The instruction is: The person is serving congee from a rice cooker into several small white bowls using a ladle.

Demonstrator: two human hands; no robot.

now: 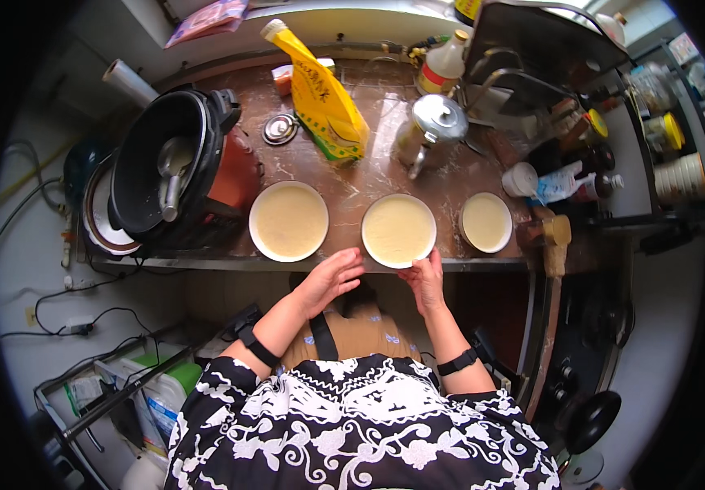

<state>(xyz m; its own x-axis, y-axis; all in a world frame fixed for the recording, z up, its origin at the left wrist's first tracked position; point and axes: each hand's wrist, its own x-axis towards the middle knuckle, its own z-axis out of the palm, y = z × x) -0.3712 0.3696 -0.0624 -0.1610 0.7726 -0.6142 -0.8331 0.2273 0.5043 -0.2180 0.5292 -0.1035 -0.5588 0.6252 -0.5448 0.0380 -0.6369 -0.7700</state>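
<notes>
Three white bowls of pale yellow porridge-like food stand in a row along the counter's front edge: a left bowl (289, 221), a middle bowl (399, 231) and a smaller right bowl (485, 222). My right hand (425, 278) grips the near right rim of the middle bowl, thumb on the rim and fingers beneath. My left hand (333, 278), fingers apart and holding nothing, is just left of that bowl. A red and black electric cooker (230, 165) stands open at the left with a metal ladle (172, 184) in its pot.
Behind the bowls stand a yellow food pouch (328, 104), a round metal lid (279, 129), a lidded metal pot (435, 125) and a bottle (444, 64). Jars and packets crowd the right side. The marble-patterned counter (352, 184) ends in a metal front edge.
</notes>
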